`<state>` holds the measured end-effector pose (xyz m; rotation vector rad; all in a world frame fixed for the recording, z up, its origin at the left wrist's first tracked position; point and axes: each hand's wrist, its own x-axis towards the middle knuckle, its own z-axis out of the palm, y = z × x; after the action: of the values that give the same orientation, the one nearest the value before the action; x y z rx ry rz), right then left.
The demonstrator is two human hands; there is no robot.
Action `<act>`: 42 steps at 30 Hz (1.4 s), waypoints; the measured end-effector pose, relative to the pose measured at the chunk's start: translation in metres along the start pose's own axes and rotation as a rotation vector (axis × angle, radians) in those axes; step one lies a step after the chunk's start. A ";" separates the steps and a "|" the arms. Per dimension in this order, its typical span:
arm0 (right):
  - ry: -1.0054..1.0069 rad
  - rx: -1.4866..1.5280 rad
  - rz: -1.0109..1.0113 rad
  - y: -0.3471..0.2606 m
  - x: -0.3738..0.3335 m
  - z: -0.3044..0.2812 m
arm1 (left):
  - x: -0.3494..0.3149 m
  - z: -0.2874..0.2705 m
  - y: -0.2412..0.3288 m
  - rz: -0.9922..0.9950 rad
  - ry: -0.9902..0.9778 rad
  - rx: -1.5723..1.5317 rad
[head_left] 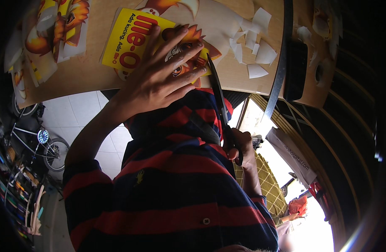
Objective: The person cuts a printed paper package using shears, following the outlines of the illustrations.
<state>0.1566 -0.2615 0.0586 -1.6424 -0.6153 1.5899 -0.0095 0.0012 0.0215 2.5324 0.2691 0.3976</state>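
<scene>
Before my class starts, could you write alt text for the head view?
A left hand spreads over a yellow cartoon-printed sheet while the right hand holds long, dark metal scissors at the sheet's right edge; angular white scraps lie on the brown tabletop.

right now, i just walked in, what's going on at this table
A person's left hand lies spread over a yellow printed sheet with an orange cartoon animal, at the near side of the brown tabletop. The right hand grips black scissors, their tips at the sheet's right edge; whether they are cutting into it is hard to tell. White paper scraps lie to the right, and more printed pieces to the left.
</scene>
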 end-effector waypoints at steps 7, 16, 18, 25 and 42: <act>0.006 -0.018 -0.035 -0.005 0.004 -0.001 | -0.002 0.000 -0.001 -0.003 -0.014 -0.005; 0.003 -0.026 0.020 -0.004 0.003 -0.003 | -0.001 0.000 -0.001 0.000 -0.010 -0.006; 0.009 -0.039 0.029 -0.003 0.003 -0.003 | -0.002 0.001 -0.001 0.003 -0.005 -0.014; 0.030 -0.048 -0.040 -0.007 0.008 -0.002 | -0.002 -0.001 -0.001 0.002 -0.011 -0.032; 0.034 -0.173 -0.104 -0.001 0.012 -0.011 | 0.000 -0.002 -0.002 0.012 0.038 -0.090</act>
<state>0.1691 -0.2532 0.0514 -1.7297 -0.8262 1.4647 -0.0104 0.0034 0.0217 2.4417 0.2446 0.4526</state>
